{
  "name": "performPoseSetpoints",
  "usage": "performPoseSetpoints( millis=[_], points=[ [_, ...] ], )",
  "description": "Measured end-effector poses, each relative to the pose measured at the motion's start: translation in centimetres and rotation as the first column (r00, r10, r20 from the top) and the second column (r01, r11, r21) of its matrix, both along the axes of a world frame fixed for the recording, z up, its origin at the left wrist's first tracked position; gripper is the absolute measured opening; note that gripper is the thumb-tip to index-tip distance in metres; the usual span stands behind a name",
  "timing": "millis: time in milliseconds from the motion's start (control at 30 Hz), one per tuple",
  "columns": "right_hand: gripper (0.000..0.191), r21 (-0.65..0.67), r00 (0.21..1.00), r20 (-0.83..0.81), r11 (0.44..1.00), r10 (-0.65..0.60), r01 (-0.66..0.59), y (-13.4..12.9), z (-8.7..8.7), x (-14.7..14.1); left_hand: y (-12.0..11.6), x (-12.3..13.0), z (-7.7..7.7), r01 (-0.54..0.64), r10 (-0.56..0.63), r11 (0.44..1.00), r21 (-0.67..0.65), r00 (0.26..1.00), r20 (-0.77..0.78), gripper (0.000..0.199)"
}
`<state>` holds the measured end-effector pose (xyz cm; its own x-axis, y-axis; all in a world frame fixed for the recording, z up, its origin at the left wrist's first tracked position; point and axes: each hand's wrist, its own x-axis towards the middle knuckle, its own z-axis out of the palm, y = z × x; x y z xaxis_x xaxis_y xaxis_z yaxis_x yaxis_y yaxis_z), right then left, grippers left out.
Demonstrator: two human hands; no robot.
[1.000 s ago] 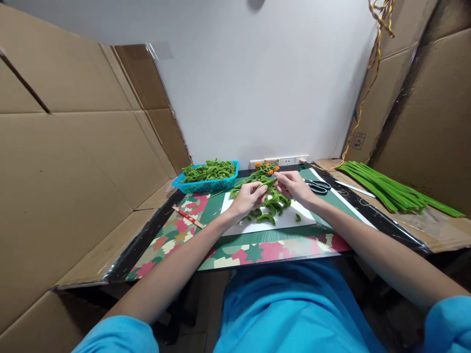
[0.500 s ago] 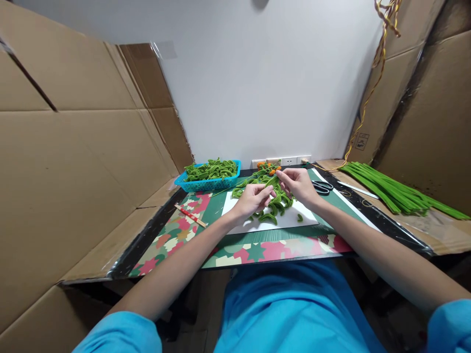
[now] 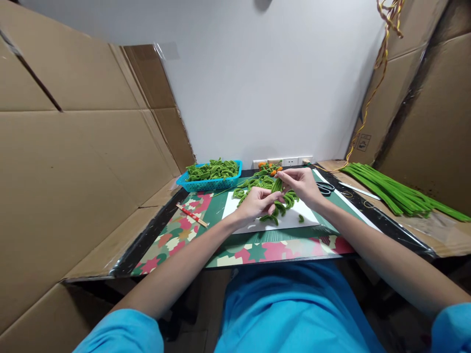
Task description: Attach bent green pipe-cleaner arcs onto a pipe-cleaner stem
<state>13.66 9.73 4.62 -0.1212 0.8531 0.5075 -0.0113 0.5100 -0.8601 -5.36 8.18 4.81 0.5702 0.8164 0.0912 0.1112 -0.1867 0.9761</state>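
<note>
Closest, creased blue cloth (image 3: 294,304) below the edge of the surface (image 3: 213,213), topped in flat green with a border of pink, cream and green patches. Next, a slim red-and-wood stick (image 3: 192,214) at left, and a smooth white sheet (image 3: 290,223) under loose, curled, fuzzy green pieces (image 3: 281,208). Just above these, holding a soft, ribbed green leaf (image 3: 276,185) by both ends: fingers of the left hand (image 3: 257,202) clamped on the lower end, fingers of the right hand (image 3: 301,185) pinched on the upper. Now steeply upright instead of slanting as a second ago, with the left hand closer in under the right. Beside the right wrist, black scissors (image 3: 326,188); farther right, long, straight, velvety green strips (image 3: 386,189). Beyond, a perforated blue plastic basket (image 3: 206,185), heaped with similar curls, and bobbly orange flowers (image 3: 275,172) before a smooth, pale wall (image 3: 275,88).
</note>
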Motion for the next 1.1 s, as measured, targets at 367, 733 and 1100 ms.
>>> performPoseSetpoints(
  millis=[367, 733, 1100],
  points=[
    [0.033, 0.243, 0.975, 0.11, 0.957, -0.192, 0.161, -0.2, -1.0, -0.6, -0.1, 0.3, -0.1, -0.003, 0.019, 0.985, -0.17, 0.995, 0.094, 0.05],
    [0.029, 0.278, 0.983, 0.152, 0.959, -0.1, 0.054, -0.1, -1.3, -0.5, 0.2, 0.4, 0.0, -0.077, 0.09, 0.981, -0.176, 0.993, 0.07, 0.037],
    [0.037, 0.254, 0.984, 0.117, 0.962, -0.135, 0.102, -0.1, -1.6, -0.7, 0.3, 0.6, -0.3, 0.005, 0.019, 0.984, -0.176, 0.99, 0.137, 0.053]
  ],
)
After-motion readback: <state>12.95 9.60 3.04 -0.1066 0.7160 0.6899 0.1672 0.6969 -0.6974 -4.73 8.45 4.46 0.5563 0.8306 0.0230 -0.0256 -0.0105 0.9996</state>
